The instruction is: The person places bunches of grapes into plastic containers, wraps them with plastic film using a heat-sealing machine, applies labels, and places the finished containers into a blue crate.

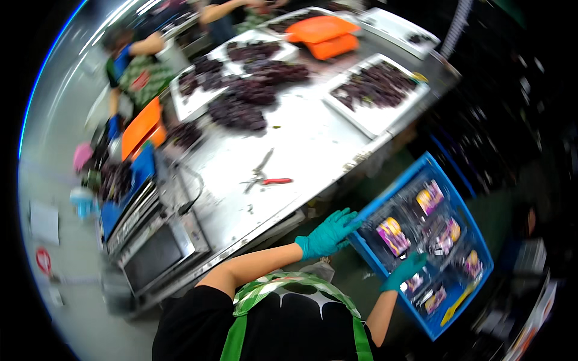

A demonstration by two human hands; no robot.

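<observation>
My left hand [328,234], in a teal glove, is at the near-left rim of a blue plastic crate [461,194], fingers extended and slightly apart. It seems to touch the rim, though a firm grip does not show. Inside the crate lie several clear plastic packs with purple-and-yellow labels, one of them a labelled pack [393,237] near my left hand. My right hand [407,269], also gloved, reaches over the crate's near side among the packs. Whether its fingers hold one is unclear. A yellow strip-like object [458,307] lies along the crate's right end.
A metal table [311,149] holds red-handled pruning shears [276,181], dark grape bunches [239,106], white trays [370,128] and an orange scale [323,36]. A metal machine [158,257] stands at its left end. Another person [140,76] works beyond the table.
</observation>
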